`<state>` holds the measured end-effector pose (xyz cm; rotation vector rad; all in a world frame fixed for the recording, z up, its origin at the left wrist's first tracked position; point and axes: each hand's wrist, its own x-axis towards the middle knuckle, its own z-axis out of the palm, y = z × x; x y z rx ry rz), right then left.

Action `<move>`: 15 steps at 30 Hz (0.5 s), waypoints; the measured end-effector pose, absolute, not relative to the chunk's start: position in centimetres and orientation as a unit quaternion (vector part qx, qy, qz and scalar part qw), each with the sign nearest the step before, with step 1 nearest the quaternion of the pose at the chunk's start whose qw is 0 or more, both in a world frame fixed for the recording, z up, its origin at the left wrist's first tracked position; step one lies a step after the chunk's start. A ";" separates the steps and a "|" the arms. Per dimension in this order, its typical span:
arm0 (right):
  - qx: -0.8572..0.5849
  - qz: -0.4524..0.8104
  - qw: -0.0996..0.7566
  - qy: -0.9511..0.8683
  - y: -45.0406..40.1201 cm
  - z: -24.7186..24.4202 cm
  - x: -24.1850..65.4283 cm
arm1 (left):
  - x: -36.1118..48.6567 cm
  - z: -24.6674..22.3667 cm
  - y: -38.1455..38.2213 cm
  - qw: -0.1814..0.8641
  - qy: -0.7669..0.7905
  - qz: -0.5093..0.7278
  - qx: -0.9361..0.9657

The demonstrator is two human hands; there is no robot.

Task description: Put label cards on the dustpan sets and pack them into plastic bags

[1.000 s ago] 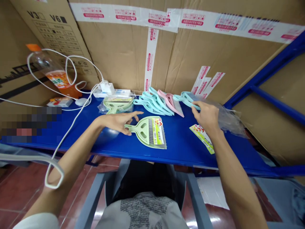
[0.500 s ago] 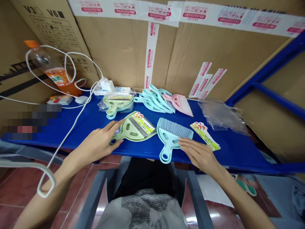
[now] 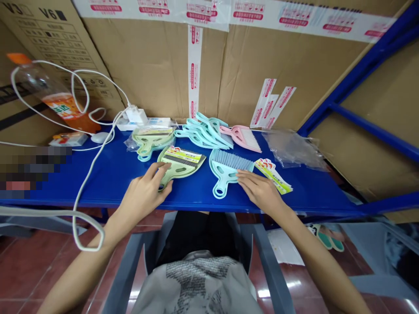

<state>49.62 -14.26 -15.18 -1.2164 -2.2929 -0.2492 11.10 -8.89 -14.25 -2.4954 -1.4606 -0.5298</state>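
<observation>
My left hand [image 3: 149, 185] grips a green dustpan and brush set [image 3: 179, 169] near its handle, thumb at the near side and fingers over the top. A printed yellow-and-white label card [image 3: 183, 153] lies across its dark bristles. To the right, a light-blue dustpan and brush set [image 3: 225, 172] lies flat, grey-blue bristles facing away from me. My right hand [image 3: 260, 189] holds its right edge, fingertips on the rim and thumb mostly hidden. Beside that hand is a fanned stack of label cards [image 3: 274, 176].
Behind lie a bagged green set [image 3: 153, 140], several light-blue sets [image 3: 204, 133] and a pink set [image 3: 242, 137]. Clear plastic bags [image 3: 293, 148] lie at the right. A bottle [image 3: 63, 104], power strip [image 3: 153, 123] and looping white cable [image 3: 93, 163] occupy the left. Cardboard [image 3: 157, 65] stands behind.
The green set has turned so its bristle end points more away from me, and my left fingers have moved further onto it. My right hand stays at the light-blue set. The view has shifted slightly.
</observation>
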 end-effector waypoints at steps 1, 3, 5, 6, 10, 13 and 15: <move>-0.462 -0.099 0.265 -0.841 -14.5 -15.1 49.8 | 11.3 -14.3 -8.9 0.095 -0.489 -0.182 -0.848; -0.508 -0.135 0.276 -0.805 -15.3 -15.0 50.6 | 11.7 -14.6 -9.0 0.090 -0.483 -0.189 -0.850; -0.584 -0.194 0.262 -0.743 -16.0 -14.6 52.0 | 11.8 -14.9 -9.1 0.095 -0.481 -0.197 -0.849; -0.624 -0.220 0.233 -0.712 -16.2 -14.4 52.8 | 11.8 -15.0 -9.1 0.098 -0.480 -0.201 -0.849; -0.721 -0.237 0.032 -0.650 -16.3 -13.9 54.6 | 12.1 -15.5 -9.2 0.094 -0.473 -0.215 -0.849; -0.723 -0.234 -0.032 -0.649 -15.8 -14.2 54.6 | 12.4 -15.9 -9.5 0.106 -0.477 -0.232 -0.841; -0.713 -0.254 -0.024 -0.653 -15.5 -14.8 54.5 | 12.4 -16.2 -9.8 0.122 -0.485 -0.243 -0.831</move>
